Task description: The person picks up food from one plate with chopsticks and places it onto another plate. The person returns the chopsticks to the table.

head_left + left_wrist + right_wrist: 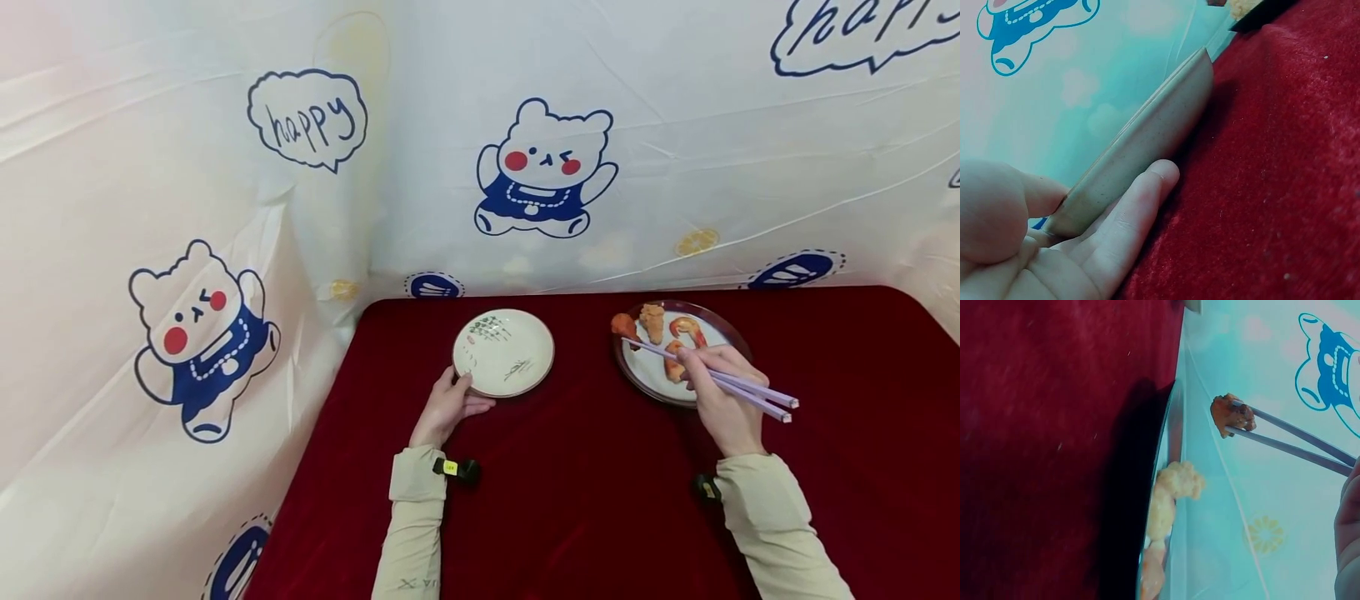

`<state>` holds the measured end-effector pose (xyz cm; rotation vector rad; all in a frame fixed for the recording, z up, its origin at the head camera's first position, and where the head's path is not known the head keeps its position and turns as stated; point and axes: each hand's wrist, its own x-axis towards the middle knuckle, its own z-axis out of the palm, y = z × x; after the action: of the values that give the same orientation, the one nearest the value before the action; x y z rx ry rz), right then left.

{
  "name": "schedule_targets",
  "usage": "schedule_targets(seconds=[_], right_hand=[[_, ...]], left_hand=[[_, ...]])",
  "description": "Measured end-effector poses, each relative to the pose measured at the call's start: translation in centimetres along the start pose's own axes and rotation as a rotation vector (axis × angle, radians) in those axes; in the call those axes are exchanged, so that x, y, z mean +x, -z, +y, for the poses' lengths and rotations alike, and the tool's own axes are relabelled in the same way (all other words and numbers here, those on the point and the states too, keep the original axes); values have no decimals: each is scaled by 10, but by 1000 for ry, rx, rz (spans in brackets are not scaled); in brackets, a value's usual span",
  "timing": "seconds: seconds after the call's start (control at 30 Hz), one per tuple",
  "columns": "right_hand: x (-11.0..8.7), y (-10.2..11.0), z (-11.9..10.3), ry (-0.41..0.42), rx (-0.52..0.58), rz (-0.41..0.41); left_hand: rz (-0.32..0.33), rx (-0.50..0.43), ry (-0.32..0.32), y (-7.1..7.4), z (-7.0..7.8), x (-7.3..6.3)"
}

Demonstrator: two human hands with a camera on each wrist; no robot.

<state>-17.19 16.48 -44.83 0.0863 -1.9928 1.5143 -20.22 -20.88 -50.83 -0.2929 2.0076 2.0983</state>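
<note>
My left hand (444,410) grips the near left edge of a small white plate (517,354) with a brown rim and painted sprigs. In the left wrist view the plate (1141,144) tilts up off the cloth at its side, thumb at the rim and fingers beneath. My right hand (727,404) holds a pair of pale purple chopsticks (654,349). Pinched between their tips is a reddish-brown piece of food (1229,415), raised above the left edge of a dark-rimmed plate (733,327).
On the dark-rimmed plate lie a fried, crumbed piece (652,322), a shrimp (688,330) and a golden-brown piece (674,363). A dark red cloth (570,483) covers the table. Behind and to the left hangs a white printed curtain (427,167).
</note>
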Motion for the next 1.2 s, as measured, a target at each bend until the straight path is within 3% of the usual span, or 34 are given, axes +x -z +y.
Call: schedule_targets(seconds=[0.3,0.53,0.73,1.2], right_hand=[[-3,-15,-28,1,112,-23],[-7,-29,-33,28,125,-69],[-12,-42,-50,54,163,-129],[-30,-80,-31,89,196,-278]], left_hand=[[15,7,12,-2,2,0],[24,-4,22,-3,4,0],[27,-18,29,-2,4,-2],[33,-18,33,-2,4,-1]])
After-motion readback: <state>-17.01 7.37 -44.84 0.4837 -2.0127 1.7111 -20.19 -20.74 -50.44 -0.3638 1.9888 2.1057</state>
